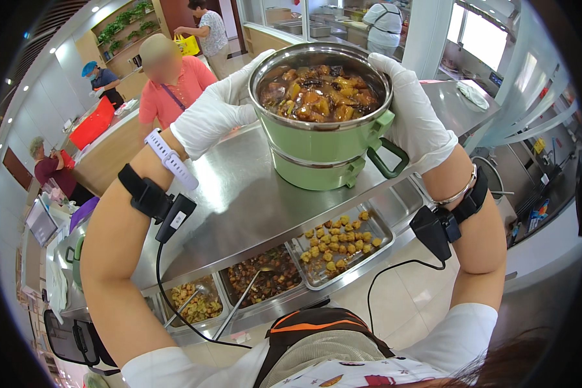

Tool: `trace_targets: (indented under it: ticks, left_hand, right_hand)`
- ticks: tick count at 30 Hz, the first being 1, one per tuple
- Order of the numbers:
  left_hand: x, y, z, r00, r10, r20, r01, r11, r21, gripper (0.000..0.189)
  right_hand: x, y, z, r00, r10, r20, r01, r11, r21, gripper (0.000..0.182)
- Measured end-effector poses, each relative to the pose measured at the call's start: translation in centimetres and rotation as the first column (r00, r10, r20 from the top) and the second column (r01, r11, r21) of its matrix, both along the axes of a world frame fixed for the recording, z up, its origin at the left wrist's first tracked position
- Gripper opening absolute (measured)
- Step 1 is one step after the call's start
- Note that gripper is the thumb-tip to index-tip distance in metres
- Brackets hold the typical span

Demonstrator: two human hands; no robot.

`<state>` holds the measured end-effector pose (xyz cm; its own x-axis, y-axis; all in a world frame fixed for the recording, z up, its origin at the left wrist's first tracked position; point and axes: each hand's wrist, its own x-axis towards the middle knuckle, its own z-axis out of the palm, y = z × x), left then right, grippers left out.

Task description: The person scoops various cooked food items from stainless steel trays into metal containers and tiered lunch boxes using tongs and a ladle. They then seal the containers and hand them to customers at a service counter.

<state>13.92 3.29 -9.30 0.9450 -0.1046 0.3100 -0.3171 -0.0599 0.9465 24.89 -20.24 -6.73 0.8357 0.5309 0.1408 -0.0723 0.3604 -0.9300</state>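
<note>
Between my white-gloved hands is a green stacked food container (315,140) with a steel rim. Its open top tier is nearly full of braised chunks in dark sauce (320,97). My left hand (218,106) grips the rim and side on the left. My right hand (412,111) holds the right side of the rim, above a dark green handle (390,160) that hangs from the container. Beneath the container is a steel counter shelf (223,213); whether its base touches the shelf, I cannot tell.
Below the shelf are steel trays of golden fried balls (339,242), dark diced food (266,276) and yellow chunks (196,300), with long-handled ladles in two. A person in a coral shirt (167,87) stands across the counter. A white cloth (473,95) lies at the right.
</note>
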Motion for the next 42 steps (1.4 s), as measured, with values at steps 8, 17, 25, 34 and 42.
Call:
trace_targets:
  ticks: [8,17,25,34,42]
  left_hand:
    - [2.6,2.0,0.0,0.997,-0.065,-0.034,0.071,0.976,0.204,0.089]
    - [3.5,2.7,-0.4,0.952,-0.185,-0.245,0.204,0.977,0.056,0.084]
    - [2.2,1.0,-1.5,0.958,-0.206,-0.202,0.217,0.976,0.034,0.077]
    - [-2.9,-2.7,-1.8,0.926,0.370,-0.079,-0.339,0.904,0.260,0.086]
    - [0.6,-2.3,-1.8,0.959,0.282,-0.018,-0.260,0.907,0.330,0.043]
  right_hand:
    - [-0.4,0.5,-2.3,0.998,-0.062,-0.023,0.062,0.998,0.012,0.044]
    - [-2.6,-0.4,-4.3,0.990,-0.034,0.139,0.037,0.999,-0.016,0.063]
    - [-3.8,-1.7,-7.8,0.871,0.035,0.489,0.062,0.981,-0.182,0.109]
    - [7.7,-7.0,-5.6,0.720,0.461,0.519,-0.233,0.865,-0.445,0.085]
    - [5.6,-6.7,-6.6,0.609,0.322,0.724,0.084,0.882,-0.463,0.106]
